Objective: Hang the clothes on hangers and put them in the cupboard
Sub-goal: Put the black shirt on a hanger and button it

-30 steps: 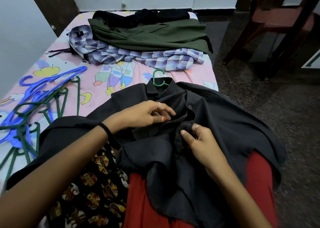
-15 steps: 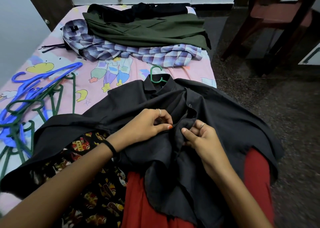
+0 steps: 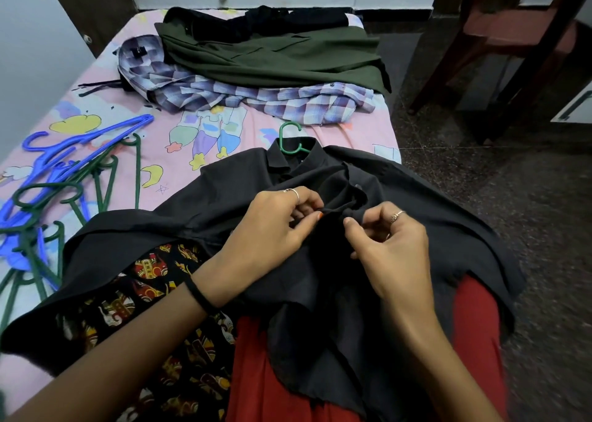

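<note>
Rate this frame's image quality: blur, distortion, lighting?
Head view: wide-angle bending shows at the edges; dim, even lighting, no glare; the black shirt loses fold detail; both the left hand and right hand look sharp; the floor at lower right smears.

Bare pink bedsheet [image 3: 250, 139] between loose hangers [image 3: 64, 181] left and piled shirts [image 3: 256, 79] beyond.

On the pink bed [image 3: 105, 79], a black shirt [image 3: 208, 203] lies on a green hanger [image 3: 290, 138] while the left hand [image 3: 272, 229] and right hand [image 3: 390, 248] pinch its front placket, with loose hangers [image 3: 57, 178] lying to the left.
</note>
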`<state>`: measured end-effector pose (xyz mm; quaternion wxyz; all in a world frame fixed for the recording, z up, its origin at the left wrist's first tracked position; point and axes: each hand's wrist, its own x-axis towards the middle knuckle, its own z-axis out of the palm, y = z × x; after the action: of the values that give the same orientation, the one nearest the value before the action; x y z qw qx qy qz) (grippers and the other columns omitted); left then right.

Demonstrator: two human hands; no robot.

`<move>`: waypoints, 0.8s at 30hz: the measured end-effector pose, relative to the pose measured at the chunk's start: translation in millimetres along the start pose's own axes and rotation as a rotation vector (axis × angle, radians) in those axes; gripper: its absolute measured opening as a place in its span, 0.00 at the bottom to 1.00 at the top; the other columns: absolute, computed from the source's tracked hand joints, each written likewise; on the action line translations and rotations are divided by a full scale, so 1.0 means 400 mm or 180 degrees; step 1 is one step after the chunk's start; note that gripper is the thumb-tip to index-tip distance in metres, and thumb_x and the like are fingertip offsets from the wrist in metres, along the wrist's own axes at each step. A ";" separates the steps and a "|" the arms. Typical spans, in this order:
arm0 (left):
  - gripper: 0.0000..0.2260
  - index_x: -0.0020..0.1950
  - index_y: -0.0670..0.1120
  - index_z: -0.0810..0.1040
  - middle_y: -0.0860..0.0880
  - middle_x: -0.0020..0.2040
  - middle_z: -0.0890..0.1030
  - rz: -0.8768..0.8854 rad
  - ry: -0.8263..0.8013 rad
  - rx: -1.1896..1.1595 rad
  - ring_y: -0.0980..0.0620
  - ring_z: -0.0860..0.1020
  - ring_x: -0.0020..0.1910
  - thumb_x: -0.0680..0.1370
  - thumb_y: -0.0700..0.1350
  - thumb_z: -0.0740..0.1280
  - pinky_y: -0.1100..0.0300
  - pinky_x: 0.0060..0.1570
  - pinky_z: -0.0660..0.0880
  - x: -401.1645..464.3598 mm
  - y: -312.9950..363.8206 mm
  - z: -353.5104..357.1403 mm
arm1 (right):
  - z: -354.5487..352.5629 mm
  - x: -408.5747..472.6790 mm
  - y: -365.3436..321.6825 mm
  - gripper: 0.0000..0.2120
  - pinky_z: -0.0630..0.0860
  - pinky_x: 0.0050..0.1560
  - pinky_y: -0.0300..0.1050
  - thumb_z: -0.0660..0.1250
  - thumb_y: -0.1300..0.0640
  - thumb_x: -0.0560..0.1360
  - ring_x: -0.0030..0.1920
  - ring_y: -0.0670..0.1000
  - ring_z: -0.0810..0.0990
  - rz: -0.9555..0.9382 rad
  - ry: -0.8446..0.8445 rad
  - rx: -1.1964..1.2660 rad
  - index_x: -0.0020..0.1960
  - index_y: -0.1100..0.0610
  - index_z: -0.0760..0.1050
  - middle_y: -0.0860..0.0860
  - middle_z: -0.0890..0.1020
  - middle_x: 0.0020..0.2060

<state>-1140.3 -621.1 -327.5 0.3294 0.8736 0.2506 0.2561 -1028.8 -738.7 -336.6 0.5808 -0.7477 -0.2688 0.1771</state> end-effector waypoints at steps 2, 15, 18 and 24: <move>0.04 0.49 0.44 0.82 0.51 0.39 0.83 0.0094 0.0099 0.0030 0.57 0.79 0.39 0.74 0.39 0.71 0.67 0.40 0.76 -0.006 0.014 0.000 | 0.001 -0.007 -0.022 0.12 0.73 0.33 0.38 0.74 0.57 0.69 0.27 0.43 0.74 -0.0305 0.0143 -0.0354 0.33 0.55 0.72 0.47 0.76 0.24; 0.05 0.45 0.47 0.85 0.53 0.39 0.83 -0.0544 0.0445 -0.0465 0.60 0.79 0.40 0.72 0.38 0.74 0.73 0.43 0.73 -0.035 0.070 -0.008 | 0.021 -0.013 -0.055 0.06 0.75 0.38 0.47 0.72 0.59 0.70 0.33 0.46 0.77 -0.0885 -0.0115 -0.1148 0.38 0.56 0.75 0.47 0.78 0.32; 0.05 0.45 0.48 0.84 0.56 0.36 0.82 -0.0782 0.0423 -0.0608 0.62 0.79 0.37 0.73 0.38 0.73 0.75 0.40 0.72 -0.037 0.075 -0.001 | 0.018 -0.010 -0.053 0.04 0.75 0.38 0.39 0.73 0.60 0.70 0.35 0.45 0.78 -0.0784 -0.0200 -0.1062 0.40 0.56 0.78 0.45 0.80 0.34; 0.05 0.45 0.48 0.84 0.56 0.38 0.83 -0.0922 0.0494 -0.0668 0.60 0.81 0.37 0.73 0.39 0.73 0.72 0.41 0.75 -0.034 0.072 0.008 | 0.013 -0.009 -0.050 0.06 0.76 0.40 0.32 0.73 0.60 0.72 0.36 0.41 0.81 -0.0203 -0.0368 -0.0466 0.40 0.51 0.79 0.43 0.81 0.33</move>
<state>-1140.8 -650.0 -313.1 0.4318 0.7669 0.3703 0.2973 -1038.3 -733.3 -319.0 0.5135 -0.7677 -0.3378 0.1812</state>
